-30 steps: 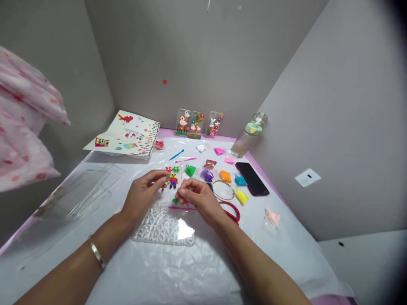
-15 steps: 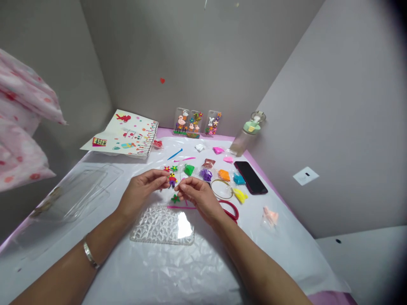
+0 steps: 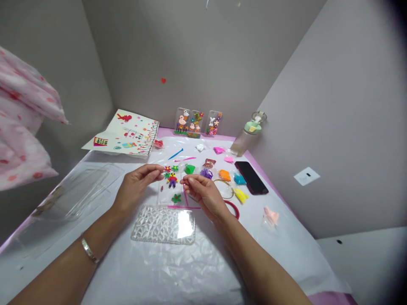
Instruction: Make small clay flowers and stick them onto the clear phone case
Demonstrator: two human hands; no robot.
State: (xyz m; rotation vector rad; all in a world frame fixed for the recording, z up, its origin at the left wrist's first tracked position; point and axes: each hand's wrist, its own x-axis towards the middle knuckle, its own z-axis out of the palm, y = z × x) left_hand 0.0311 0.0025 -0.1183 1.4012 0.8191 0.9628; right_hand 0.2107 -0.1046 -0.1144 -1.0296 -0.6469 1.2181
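Observation:
My left hand point(image 3: 144, 180) is raised left of a small clay figure point(image 3: 172, 180) in yellow, red and purple. Its thumb and fingertips are pinched; anything between them is too small to make out. On the figure's other side, my right hand point(image 3: 203, 192) is pinched too, and its tips hide whatever they may hold. The figure lies on a clear phone case point(image 3: 162, 199) with clay flowers, one of them a green flower point(image 3: 176, 198) with a red centre. Nearer me lies a textured clear phone case point(image 3: 163, 224), touched by neither hand.
Bags of coloured clay, such as the orange clay point(image 3: 224, 175), lie behind my right hand. A phone point(image 3: 251, 178) and a bottle point(image 3: 246, 137) are at the right. Decorated cases point(image 3: 199, 123) lean on the wall. Clear packaging point(image 3: 79, 192) and a drawing book point(image 3: 130, 133) occupy the left.
My hands have drawn apart, the left a little leftward and the right slightly rightward. More of the clay figure and the case beneath it shows between them.

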